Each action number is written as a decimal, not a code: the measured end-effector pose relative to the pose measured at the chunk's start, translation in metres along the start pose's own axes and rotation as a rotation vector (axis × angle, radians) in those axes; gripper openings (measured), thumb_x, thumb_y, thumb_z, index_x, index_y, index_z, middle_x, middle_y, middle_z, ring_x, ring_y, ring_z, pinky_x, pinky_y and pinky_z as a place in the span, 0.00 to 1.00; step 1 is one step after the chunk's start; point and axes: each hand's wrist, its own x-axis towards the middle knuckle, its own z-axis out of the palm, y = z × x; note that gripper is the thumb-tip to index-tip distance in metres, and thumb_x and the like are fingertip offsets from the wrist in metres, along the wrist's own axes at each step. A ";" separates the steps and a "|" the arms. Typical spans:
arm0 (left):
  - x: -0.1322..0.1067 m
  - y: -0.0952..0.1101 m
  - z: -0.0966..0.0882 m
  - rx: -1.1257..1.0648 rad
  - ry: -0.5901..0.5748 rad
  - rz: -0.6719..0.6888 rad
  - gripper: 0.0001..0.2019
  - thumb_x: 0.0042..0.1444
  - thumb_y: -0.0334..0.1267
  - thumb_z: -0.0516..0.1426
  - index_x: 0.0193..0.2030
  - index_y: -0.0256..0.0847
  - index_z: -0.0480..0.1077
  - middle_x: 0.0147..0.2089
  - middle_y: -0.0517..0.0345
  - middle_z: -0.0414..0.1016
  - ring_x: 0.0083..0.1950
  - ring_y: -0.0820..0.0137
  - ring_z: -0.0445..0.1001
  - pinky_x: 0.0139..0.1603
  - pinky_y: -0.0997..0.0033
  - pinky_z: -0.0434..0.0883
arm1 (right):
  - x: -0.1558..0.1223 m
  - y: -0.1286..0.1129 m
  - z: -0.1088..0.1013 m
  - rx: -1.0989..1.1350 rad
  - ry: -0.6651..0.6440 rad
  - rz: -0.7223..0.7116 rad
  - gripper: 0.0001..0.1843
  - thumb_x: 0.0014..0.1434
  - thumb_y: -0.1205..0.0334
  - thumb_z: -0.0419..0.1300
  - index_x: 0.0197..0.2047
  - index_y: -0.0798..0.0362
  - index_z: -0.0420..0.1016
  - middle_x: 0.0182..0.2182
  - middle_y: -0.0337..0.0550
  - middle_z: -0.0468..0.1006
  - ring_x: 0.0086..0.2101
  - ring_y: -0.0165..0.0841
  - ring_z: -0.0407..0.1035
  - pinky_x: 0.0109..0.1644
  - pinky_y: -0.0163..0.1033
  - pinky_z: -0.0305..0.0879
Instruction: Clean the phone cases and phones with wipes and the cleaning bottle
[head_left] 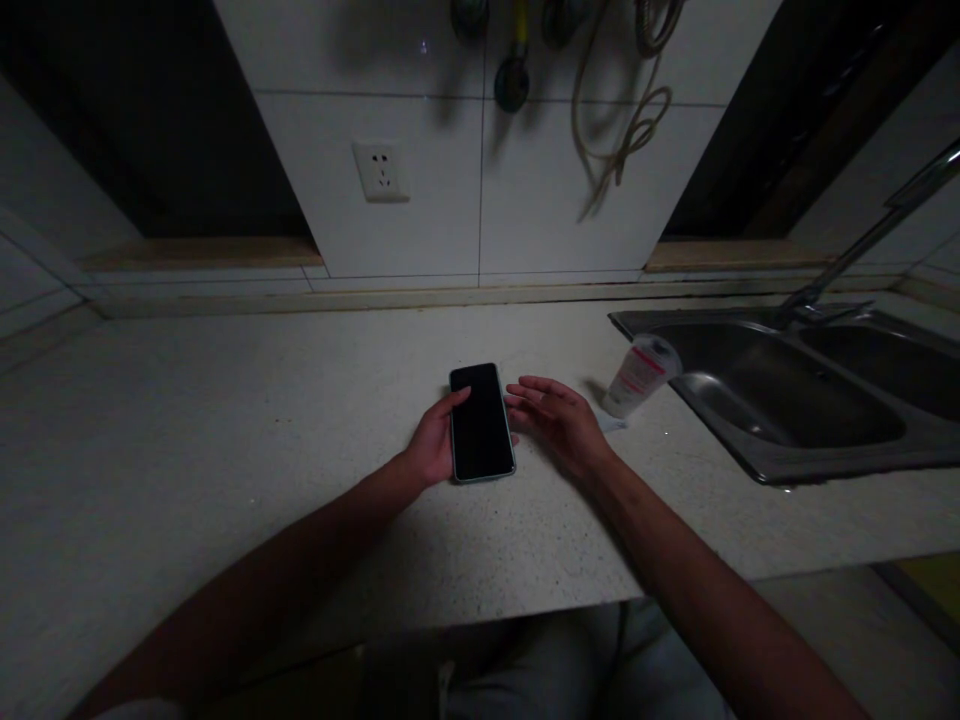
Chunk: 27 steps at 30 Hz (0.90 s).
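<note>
A smartphone (484,430) with a dark screen and a pale case edge is held just over the countertop, its screen facing up. My left hand (435,438) grips it from the left, the thumb lying over the screen's edge and the other fingers mostly hidden beneath. To the right of the phone is my right hand (559,420), open with its fingers loosely stretched toward the phone's edge. Whether those fingertips touch the phone I cannot tell. Beyond the right hand stands a whitish translucent tube (640,378) with pink print, tilted to the right.
The speckled white countertop (300,400) runs along a tiled wall with a power socket (382,172). At the right is a steel double sink (772,470) with a faucet (862,245). A coiled cord (626,150) and pipe fittings (512,85) hang on the wall.
</note>
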 end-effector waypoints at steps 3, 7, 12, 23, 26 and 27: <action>-0.001 0.000 0.003 0.019 -0.022 0.016 0.24 0.60 0.53 0.53 0.53 0.35 0.71 0.52 0.40 0.78 0.59 0.52 0.75 0.58 0.44 0.70 | 0.002 -0.003 -0.006 -0.066 0.090 -0.052 0.14 0.50 0.59 0.68 0.41 0.51 0.76 0.39 0.46 0.82 0.36 0.37 0.77 0.43 0.45 0.75; -0.005 -0.001 0.008 -0.049 0.070 -0.006 0.20 0.59 0.51 0.55 0.50 0.38 0.71 0.48 0.43 0.79 0.57 0.54 0.75 0.58 0.45 0.70 | 0.006 -0.003 -0.013 -0.082 0.185 -0.050 0.14 0.47 0.60 0.68 0.39 0.52 0.76 0.32 0.42 0.79 0.28 0.31 0.71 0.32 0.38 0.69; -0.006 -0.003 0.009 -0.162 0.047 -0.050 0.18 0.60 0.46 0.57 0.54 0.41 0.69 0.37 0.51 0.79 0.39 0.64 0.79 0.53 0.50 0.74 | 0.003 -0.002 -0.008 -0.071 0.068 0.009 0.15 0.46 0.59 0.70 0.38 0.53 0.78 0.28 0.40 0.77 0.25 0.28 0.67 0.29 0.36 0.65; 0.003 -0.002 0.007 -0.291 -0.006 -0.096 0.20 0.62 0.47 0.53 0.51 0.33 0.72 0.42 0.41 0.81 0.45 0.55 0.81 0.54 0.48 0.72 | 0.001 0.006 -0.005 -0.099 -0.046 0.123 0.16 0.45 0.59 0.71 0.38 0.55 0.77 0.28 0.42 0.79 0.25 0.28 0.68 0.31 0.38 0.64; 0.004 -0.002 0.007 -0.273 -0.024 -0.095 0.22 0.63 0.49 0.50 0.51 0.33 0.72 0.43 0.38 0.81 0.45 0.53 0.81 0.53 0.47 0.72 | 0.001 0.009 -0.006 -0.103 -0.039 0.132 0.18 0.45 0.59 0.72 0.39 0.55 0.75 0.28 0.42 0.79 0.26 0.29 0.69 0.33 0.39 0.65; 0.005 -0.002 0.007 -0.267 -0.020 -0.091 0.23 0.63 0.50 0.50 0.51 0.32 0.72 0.43 0.38 0.81 0.44 0.53 0.81 0.52 0.47 0.72 | 0.001 0.010 -0.006 -0.105 -0.039 0.131 0.19 0.46 0.59 0.72 0.40 0.55 0.74 0.29 0.42 0.79 0.26 0.29 0.70 0.33 0.39 0.65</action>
